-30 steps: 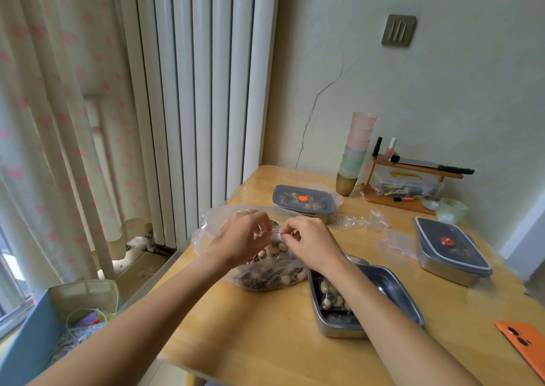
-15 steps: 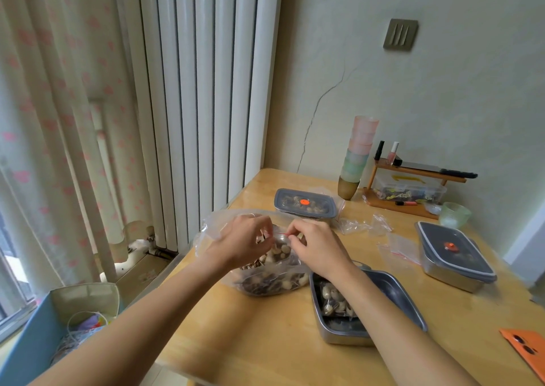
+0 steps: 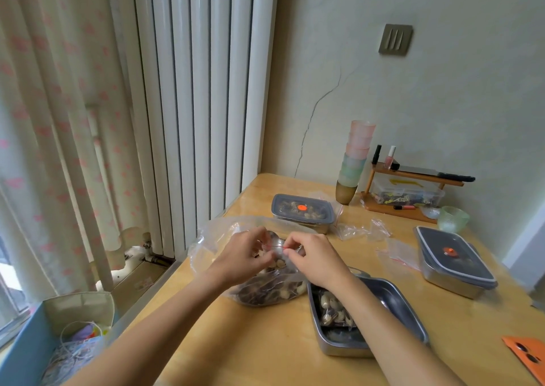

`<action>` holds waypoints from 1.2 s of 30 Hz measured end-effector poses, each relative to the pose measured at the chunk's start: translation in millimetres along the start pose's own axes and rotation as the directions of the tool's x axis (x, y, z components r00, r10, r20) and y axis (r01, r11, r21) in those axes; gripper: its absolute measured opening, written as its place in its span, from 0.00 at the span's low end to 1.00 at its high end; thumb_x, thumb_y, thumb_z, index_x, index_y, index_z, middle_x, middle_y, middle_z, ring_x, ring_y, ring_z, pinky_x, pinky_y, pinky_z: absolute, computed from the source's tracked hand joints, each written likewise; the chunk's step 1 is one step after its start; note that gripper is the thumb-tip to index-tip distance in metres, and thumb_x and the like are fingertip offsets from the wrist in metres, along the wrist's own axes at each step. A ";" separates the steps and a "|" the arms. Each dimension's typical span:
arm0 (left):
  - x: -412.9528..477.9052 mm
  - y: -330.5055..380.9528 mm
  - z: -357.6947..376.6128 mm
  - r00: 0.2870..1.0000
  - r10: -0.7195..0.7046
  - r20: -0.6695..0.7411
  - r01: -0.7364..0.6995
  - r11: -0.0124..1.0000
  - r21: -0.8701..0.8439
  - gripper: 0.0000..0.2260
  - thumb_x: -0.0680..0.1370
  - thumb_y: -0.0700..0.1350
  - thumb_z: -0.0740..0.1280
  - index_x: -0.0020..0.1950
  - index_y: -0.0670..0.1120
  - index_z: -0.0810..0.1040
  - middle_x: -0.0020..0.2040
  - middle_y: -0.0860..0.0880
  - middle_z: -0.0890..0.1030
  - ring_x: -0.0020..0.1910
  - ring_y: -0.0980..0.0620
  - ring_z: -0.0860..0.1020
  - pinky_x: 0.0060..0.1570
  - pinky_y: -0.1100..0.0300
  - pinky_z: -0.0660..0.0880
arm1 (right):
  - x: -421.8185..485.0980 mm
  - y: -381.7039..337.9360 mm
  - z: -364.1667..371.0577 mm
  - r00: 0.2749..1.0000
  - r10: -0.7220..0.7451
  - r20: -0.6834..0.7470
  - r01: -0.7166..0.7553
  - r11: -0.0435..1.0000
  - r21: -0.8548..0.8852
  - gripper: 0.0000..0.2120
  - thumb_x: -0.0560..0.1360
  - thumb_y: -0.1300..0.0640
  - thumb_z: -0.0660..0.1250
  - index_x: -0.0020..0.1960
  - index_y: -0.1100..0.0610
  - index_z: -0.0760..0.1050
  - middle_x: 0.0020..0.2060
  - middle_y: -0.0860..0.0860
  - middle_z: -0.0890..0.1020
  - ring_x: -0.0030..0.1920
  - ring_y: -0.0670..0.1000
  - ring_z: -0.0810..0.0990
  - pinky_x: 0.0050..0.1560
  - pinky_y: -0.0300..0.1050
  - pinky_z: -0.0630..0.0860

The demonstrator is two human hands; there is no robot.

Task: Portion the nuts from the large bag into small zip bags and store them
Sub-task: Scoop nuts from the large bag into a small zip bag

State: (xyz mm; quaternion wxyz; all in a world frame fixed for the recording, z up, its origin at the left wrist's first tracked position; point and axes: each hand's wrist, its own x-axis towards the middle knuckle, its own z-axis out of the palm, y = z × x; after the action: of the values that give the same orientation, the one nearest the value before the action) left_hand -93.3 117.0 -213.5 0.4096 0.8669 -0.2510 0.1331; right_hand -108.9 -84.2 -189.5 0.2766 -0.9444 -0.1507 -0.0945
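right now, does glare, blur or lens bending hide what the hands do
Head view: soft daylight, pale sheen on the table; the lens bows the radiator ribs; left hand and right hand are sharp, but the clear zip bag they pinch barely shows.

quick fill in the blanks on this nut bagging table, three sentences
The left hand and right hand pinch a small zip bag with a ____ seal strip.
The open steel tray lies to the ____ of the large bag.
The number of lidded containers in view is ____.
Missing words: red; right; two.
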 end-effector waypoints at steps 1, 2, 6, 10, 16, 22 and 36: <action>-1.0 -0.7 1.6 0.999 -0.043 -0.004 0.043 0.994 -0.105 0.08 0.77 0.48 0.74 0.47 0.47 0.77 0.42 0.51 0.84 0.42 0.53 0.83 0.43 0.59 0.80 | 0.3 0.2 -0.1 1.000 0.010 -0.015 -0.010 0.999 0.051 0.05 0.79 0.54 0.70 0.46 0.46 0.81 0.41 0.42 0.83 0.40 0.42 0.80 0.42 0.39 0.76; -1.7 -0.8 3.2 0.997 -0.083 -0.002 0.081 0.976 -0.204 0.08 0.78 0.45 0.74 0.47 0.46 0.76 0.42 0.49 0.85 0.42 0.52 0.85 0.42 0.58 0.80 | 0.3 0.2 -0.6 0.999 0.025 -0.027 -0.023 0.995 0.098 0.05 0.79 0.55 0.71 0.45 0.46 0.82 0.40 0.42 0.84 0.40 0.43 0.81 0.42 0.37 0.76; -0.9 -3.2 10.7 0.981 -0.196 0.001 0.171 0.855 -0.490 0.10 0.78 0.42 0.74 0.50 0.43 0.74 0.46 0.41 0.86 0.45 0.39 0.85 0.45 0.44 0.81 | 0.6 1.1 -1.1 0.994 0.106 -0.037 -0.089 0.943 0.320 0.05 0.78 0.59 0.73 0.47 0.51 0.84 0.38 0.48 0.86 0.37 0.48 0.85 0.43 0.38 0.80; 3.2 -1.4 20.9 0.951 -0.306 -0.047 0.201 0.725 -0.659 0.11 0.79 0.36 0.72 0.56 0.41 0.73 0.41 0.46 0.84 0.41 0.46 0.82 0.41 0.54 0.79 | 1.8 -0.5 5.7 0.973 0.228 -0.024 -0.176 0.807 0.564 0.10 0.78 0.61 0.72 0.56 0.49 0.80 0.38 0.51 0.86 0.34 0.46 0.83 0.41 0.38 0.79; 7.9 2.7 33.9 0.915 -0.387 -0.110 0.194 0.665 -0.721 0.08 0.82 0.38 0.68 0.59 0.46 0.74 0.39 0.53 0.83 0.38 0.57 0.81 0.38 0.61 0.79 | 7.6 -0.4 6.9 0.928 0.366 0.073 -0.306 0.634 0.710 0.04 0.80 0.56 0.72 0.52 0.57 0.83 0.44 0.55 0.87 0.33 0.45 0.78 0.33 0.34 0.71; 7.2 -5.0 39.7 0.937 -0.346 -0.040 0.215 0.666 -0.714 0.14 0.79 0.46 0.74 0.62 0.50 0.75 0.50 0.46 0.84 0.44 0.52 0.82 0.42 0.60 0.78 | 7.7 1.4 15.3 0.937 0.347 0.044 -0.274 0.650 0.709 0.04 0.81 0.56 0.70 0.49 0.53 0.84 0.37 0.51 0.85 0.37 0.45 0.80 0.35 0.34 0.71; 12.6 0.3 41.9 0.948 -0.319 0.000 0.193 0.574 -0.796 0.16 0.77 0.40 0.75 0.61 0.48 0.74 0.46 0.31 0.82 0.35 0.43 0.79 0.29 0.57 0.75 | 3.3 -1.3 13.7 0.909 0.415 0.038 -0.306 0.603 0.737 0.05 0.81 0.61 0.68 0.48 0.57 0.83 0.40 0.50 0.88 0.34 0.46 0.80 0.30 0.31 0.70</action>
State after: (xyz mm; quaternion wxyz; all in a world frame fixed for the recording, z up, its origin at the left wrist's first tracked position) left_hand -81.9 80.2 -234.2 0.7794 0.6138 -0.1255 0.0108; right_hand -104.9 -74.8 -199.4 0.6514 -0.7571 0.0378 -0.0332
